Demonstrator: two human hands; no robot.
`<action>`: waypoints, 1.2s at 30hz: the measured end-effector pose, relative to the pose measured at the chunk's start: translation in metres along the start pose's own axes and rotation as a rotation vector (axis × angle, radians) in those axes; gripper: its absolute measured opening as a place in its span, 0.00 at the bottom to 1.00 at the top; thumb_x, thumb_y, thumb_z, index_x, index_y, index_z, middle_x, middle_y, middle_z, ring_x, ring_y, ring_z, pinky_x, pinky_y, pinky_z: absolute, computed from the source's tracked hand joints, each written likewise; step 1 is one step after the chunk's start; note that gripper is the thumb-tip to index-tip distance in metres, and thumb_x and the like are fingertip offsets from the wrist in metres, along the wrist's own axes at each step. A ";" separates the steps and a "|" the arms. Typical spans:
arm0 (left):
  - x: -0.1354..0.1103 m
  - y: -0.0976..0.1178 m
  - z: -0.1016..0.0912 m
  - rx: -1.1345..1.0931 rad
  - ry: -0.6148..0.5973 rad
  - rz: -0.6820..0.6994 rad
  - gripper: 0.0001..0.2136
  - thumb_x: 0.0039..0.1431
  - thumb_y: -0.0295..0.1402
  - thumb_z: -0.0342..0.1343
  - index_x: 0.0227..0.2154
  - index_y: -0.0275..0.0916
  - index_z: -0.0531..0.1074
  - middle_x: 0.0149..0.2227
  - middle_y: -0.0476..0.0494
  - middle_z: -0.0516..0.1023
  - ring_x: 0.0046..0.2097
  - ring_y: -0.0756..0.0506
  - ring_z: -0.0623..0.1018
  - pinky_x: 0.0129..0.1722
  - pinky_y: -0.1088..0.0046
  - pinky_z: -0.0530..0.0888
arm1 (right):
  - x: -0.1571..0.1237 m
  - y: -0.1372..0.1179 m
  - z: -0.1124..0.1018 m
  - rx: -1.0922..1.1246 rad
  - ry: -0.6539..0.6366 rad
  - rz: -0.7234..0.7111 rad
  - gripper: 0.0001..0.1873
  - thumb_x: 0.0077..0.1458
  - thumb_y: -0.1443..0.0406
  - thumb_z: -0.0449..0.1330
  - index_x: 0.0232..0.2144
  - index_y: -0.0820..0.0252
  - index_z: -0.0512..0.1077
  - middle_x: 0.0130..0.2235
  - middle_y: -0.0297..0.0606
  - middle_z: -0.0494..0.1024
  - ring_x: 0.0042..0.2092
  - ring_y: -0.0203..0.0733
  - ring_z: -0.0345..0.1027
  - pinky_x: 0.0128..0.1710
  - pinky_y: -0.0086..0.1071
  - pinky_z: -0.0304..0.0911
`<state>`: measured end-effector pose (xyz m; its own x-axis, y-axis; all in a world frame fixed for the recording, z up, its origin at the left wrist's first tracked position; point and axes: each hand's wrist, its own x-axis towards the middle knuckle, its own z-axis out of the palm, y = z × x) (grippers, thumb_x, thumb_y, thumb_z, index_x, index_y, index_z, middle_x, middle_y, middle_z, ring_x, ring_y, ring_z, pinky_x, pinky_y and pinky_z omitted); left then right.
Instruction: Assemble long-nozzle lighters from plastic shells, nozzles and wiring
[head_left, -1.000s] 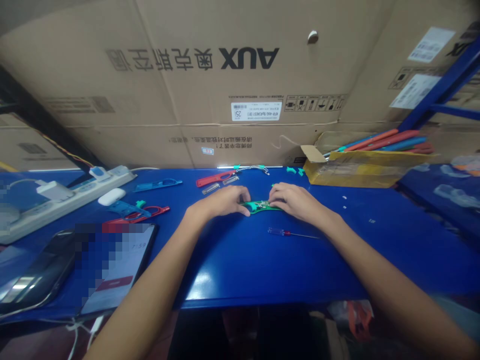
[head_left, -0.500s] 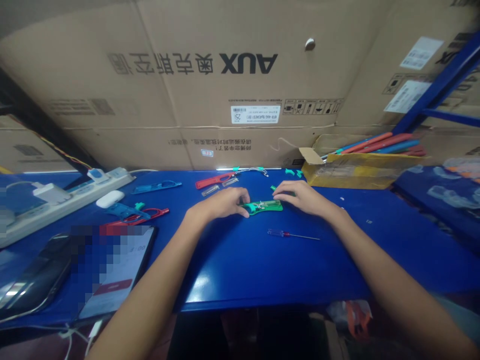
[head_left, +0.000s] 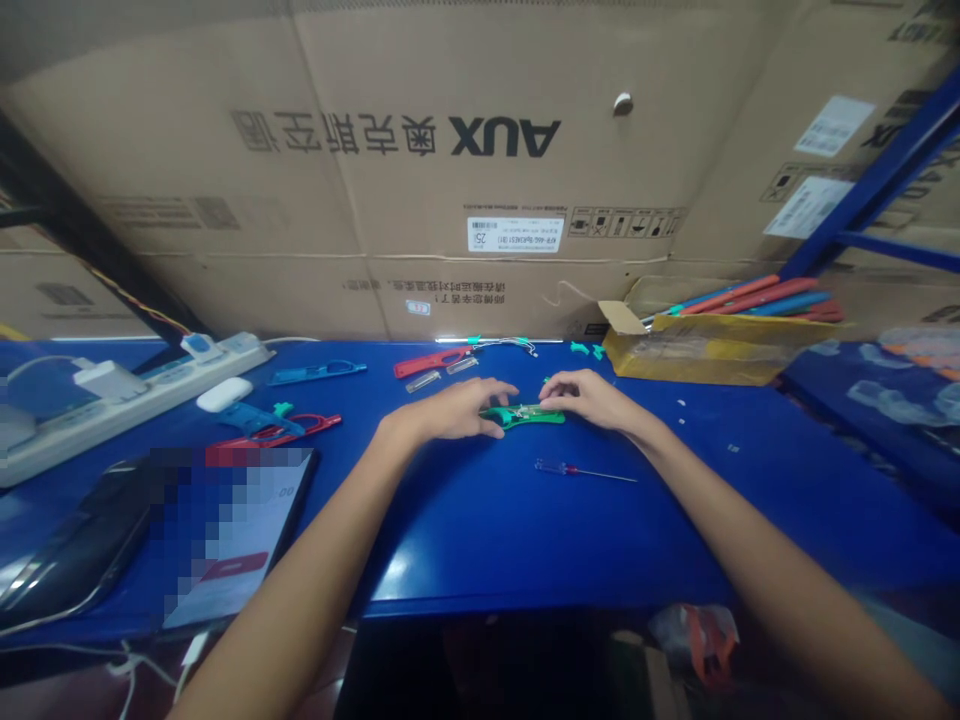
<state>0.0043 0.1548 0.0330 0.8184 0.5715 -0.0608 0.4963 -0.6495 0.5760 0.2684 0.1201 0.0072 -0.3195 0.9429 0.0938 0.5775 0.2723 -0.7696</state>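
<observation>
A green plastic casing [head_left: 553, 418], an open half-shell with a clear tube and small metal parts inside, lies on the blue table in front of me. My left hand [head_left: 469, 408] grips its left end, thumb at the near side and fingers over the far side. Over the right part of the casing, my right hand [head_left: 583, 398] has thumb and fingers pinched together at the clear tube; what is between the fingertips is hidden. Behind those fingers a bit of green plastic shows. A screwdriver [head_left: 555, 467] with a clear purplish handle lies nearer to me.
A red casing [head_left: 427, 363], clear tubes [head_left: 424, 381] and small green pieces [head_left: 581, 348] lie at the back. Blue [head_left: 319, 372] and red casings are at left, beside a power strip [head_left: 142, 400] and a phone [head_left: 240, 550]. A carton [head_left: 697, 355] of coloured casings stands back right.
My right hand has moved left and down, bringing its fingertips onto the casing. The left hand stays on the left end, and the view has shifted slightly.
</observation>
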 end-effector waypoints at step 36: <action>0.011 -0.006 0.014 0.219 0.044 0.124 0.22 0.62 0.42 0.63 0.56 0.41 0.71 0.51 0.41 0.74 0.52 0.39 0.73 0.51 0.65 0.68 | -0.009 -0.009 -0.013 -0.268 -0.076 -0.203 0.17 0.64 0.52 0.57 0.36 0.56 0.80 0.37 0.40 0.80 0.41 0.47 0.72 0.47 0.41 0.64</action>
<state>0.0150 0.1579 0.0174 0.8659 0.4988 0.0372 0.4479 -0.8064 0.3862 0.2764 0.1115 0.0215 -0.4975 0.8500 0.1735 0.6699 0.5035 -0.5457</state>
